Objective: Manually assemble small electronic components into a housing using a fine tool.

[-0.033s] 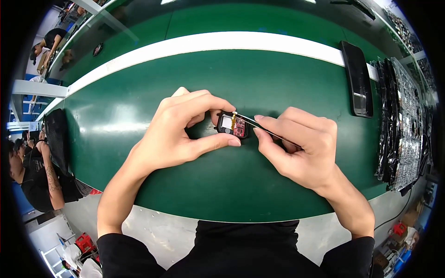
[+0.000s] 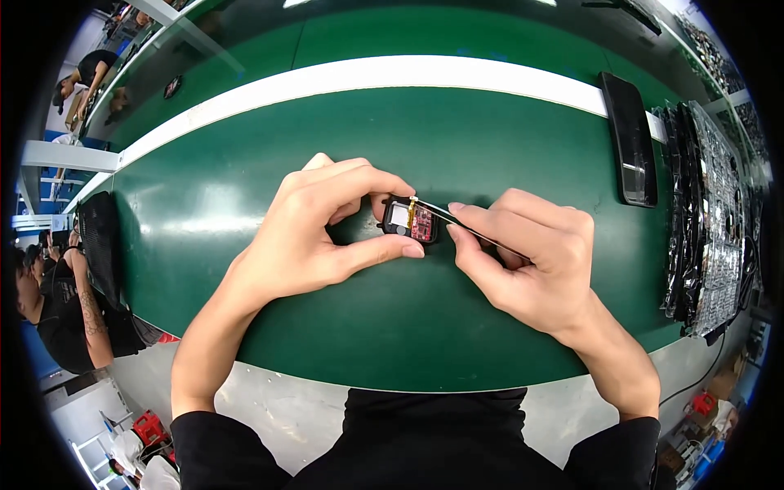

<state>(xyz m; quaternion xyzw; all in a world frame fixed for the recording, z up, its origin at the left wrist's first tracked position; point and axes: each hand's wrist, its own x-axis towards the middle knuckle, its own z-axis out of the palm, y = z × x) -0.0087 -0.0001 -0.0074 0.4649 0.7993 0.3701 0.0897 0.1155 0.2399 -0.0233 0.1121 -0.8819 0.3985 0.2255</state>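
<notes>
A small black device [image 2: 411,220] with a red circuit board and a white part showing inside lies on the green table mat [image 2: 245,212]. My left hand [image 2: 314,233] pinches it between thumb and forefinger. Held like a pen in my right hand [image 2: 527,257] are thin black tweezers [image 2: 457,220]. Their tip touches the top edge of the device, where a small yellow piece sits.
A long black tray [image 2: 629,139] lies at the right, beside stacks of silvery bagged parts [image 2: 710,212]. A white stripe [image 2: 392,75] crosses the mat's far side. Other people [image 2: 57,302] are at the left, beyond the table edge. A black pad [image 2: 102,245] sits at the left edge.
</notes>
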